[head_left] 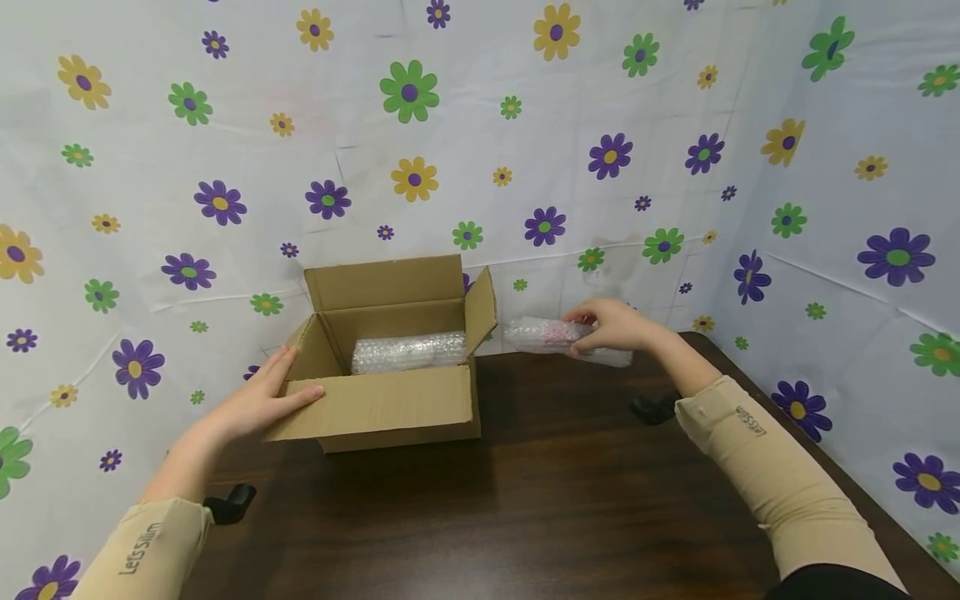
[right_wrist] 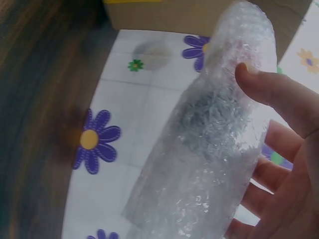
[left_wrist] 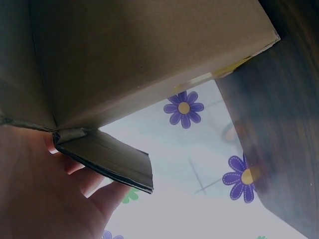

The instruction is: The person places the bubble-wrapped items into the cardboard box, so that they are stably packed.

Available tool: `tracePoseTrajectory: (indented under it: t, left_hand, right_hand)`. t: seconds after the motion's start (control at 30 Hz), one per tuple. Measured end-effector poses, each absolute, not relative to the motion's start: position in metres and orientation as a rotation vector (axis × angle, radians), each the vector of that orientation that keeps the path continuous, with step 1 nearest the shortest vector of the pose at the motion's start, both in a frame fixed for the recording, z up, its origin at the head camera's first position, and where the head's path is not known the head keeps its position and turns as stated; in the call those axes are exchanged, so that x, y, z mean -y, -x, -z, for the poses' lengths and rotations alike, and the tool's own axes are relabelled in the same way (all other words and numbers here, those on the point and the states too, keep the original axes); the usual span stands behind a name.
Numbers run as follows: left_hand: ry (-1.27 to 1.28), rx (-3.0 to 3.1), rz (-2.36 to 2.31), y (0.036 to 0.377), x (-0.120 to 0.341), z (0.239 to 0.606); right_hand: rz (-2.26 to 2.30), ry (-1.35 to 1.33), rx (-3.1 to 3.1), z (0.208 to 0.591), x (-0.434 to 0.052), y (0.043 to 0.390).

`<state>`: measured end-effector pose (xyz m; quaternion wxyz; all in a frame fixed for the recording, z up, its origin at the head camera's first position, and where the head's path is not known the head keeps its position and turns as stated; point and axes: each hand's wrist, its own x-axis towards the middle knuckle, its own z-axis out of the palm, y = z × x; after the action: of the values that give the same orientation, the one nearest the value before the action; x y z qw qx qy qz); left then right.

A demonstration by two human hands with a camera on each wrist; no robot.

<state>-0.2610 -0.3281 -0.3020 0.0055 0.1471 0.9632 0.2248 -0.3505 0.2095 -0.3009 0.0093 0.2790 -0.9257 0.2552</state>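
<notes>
An open cardboard box [head_left: 405, 437] stands at the table's back left in the head view, its flaps spread. Inside lies a roll wrapped in bubble wrap [head_left: 408, 352]. My left hand [head_left: 255, 398] grips the box's left front corner, thumb over the front flap [head_left: 390, 402]; in the left wrist view its fingers [left_wrist: 107, 196] lie against a side flap [left_wrist: 112, 159]. To the right of the box, my right hand [head_left: 617, 325] holds a second bubble-wrapped package [right_wrist: 199, 144] by its side, thumb on top. Something pinkish and something dark show through that wrap, too blurred to name.
The dark wooden table [head_left: 540, 500] extends in front of the box and to its right. A flower-patterned sheet [head_left: 480, 208] hangs close behind the box, and another stretch of it runs along the right side. Yellow tape [left_wrist: 234, 67] shows along the box's bottom edge.
</notes>
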Motion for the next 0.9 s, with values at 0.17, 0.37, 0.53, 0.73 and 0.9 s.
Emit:
tracePoseTrajectory:
  t: [0.17,0.37,0.53,0.73,0.9]
  left_hand:
    - [-0.458,-3.014,-0.708,0.262,0.329,0.301]
    - [-0.444,-3.016,-0.701,0.263,0.328,0.301]
    - [-0.439,-3.017,-0.702,0.262,0.329,0.300]
    - [-0.430,-3.013,-0.696,0.262,0.331,0.300]
    - [-0.429,-3.004,-0.695,0.261,0.330,0.301]
  right_hand:
    - [-0.745,-0.947,2.908,0.289,-0.211,0.341]
    - [-0.668,-1.014,2.948,0.278,-0.209,0.330]
    - [-0.659,-1.054,2.968,0.269,-0.202,0.320]
    - [-0.620,-1.144,2.954,0.261,-0.194,0.310]
    - [-0.608,-1.184,2.943,0.257,-0.190,0.306]
